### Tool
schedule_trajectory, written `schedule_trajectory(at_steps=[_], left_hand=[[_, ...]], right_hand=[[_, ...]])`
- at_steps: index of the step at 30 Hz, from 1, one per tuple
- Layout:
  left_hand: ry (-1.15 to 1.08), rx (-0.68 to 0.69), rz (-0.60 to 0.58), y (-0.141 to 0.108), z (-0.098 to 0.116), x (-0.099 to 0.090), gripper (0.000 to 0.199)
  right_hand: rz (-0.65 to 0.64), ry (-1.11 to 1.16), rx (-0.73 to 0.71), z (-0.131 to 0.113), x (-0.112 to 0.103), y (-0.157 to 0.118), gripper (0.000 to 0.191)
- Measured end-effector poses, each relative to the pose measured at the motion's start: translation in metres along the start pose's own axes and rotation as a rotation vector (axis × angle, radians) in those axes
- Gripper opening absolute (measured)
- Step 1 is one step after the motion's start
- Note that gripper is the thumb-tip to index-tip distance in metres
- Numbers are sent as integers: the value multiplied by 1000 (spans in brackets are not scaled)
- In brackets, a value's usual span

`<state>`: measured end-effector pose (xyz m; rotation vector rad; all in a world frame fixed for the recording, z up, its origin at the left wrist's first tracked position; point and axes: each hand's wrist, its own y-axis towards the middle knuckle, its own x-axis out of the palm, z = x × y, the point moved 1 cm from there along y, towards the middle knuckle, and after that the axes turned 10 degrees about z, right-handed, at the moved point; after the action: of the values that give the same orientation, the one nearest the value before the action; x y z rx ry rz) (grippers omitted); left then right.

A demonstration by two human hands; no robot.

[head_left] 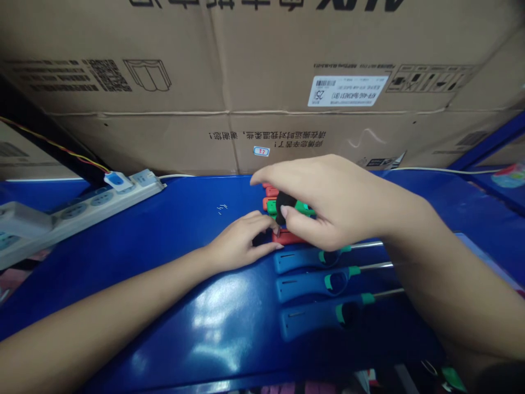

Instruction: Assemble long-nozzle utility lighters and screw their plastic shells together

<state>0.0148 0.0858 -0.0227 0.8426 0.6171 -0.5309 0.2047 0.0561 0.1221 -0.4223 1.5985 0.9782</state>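
Several long-nosed gas lighters lie in a row on the blue table. My left hand [241,241] has its thumb and fingers closed about the butt end of a red lighter [289,237]. Above that lighter, my right hand [328,205] grips a short black-handled tool [284,203] beside the thumb; its working end is hidden. Nearer to me are three blue lighters [301,288] with green triggers and metal nozzles pointing right. Beyond my hands lie a green lighter [272,207] and orange-red lighters [270,191], partly covered by my right hand.
Small thin metal pieces [222,208] lie on the blue tabletop [184,213] left of the lighters. A white power strip [94,205] with plugs runs along the left. A large cardboard box [172,131] stands upright behind, closing off the back.
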Motion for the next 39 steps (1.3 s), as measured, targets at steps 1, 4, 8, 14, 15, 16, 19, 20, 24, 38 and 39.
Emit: schedule_trajectory(at_steps=[1, 4, 8, 14, 15, 16, 19, 20, 24, 38, 39], left_hand=[[-3, 1, 2, 0, 0, 0, 24], [2, 6, 3, 0, -1, 0, 24], [10, 2, 2, -1, -2, 1, 25], [-10, -19, -9, 0, 0, 0, 24], [-11, -16, -6, 0, 0, -1, 25], [-10, -13, -6, 1, 0, -1, 25], [-4, -14, -20, 1, 0, 0, 25], [-1, -17, -21, 0, 0, 0, 25], [3, -9, 6, 0, -1, 0, 26], [23, 6, 7, -1, -1, 0, 25], [21, 1, 0, -1, -1, 0, 25]], right_hand=[[-5, 4, 15, 0, 0, 0, 28], [-17, -6, 54, 1, -1, -1, 29], [-6, 26, 57, 2, -2, -1, 27], [13, -5, -26, 2, -2, -1, 23], [17, 3, -32, 2, -1, -1, 23], [15, 3, -26, 3, -1, -1, 24], [11, 13, -15, 3, 0, -1, 28], [14, 25, -15, 3, 0, -1, 31], [6, 5, 35, 2, 0, -1, 30], [8, 4, 0, 4, 0, -1, 29], [11, 1, -6, 3, 0, -1, 29]])
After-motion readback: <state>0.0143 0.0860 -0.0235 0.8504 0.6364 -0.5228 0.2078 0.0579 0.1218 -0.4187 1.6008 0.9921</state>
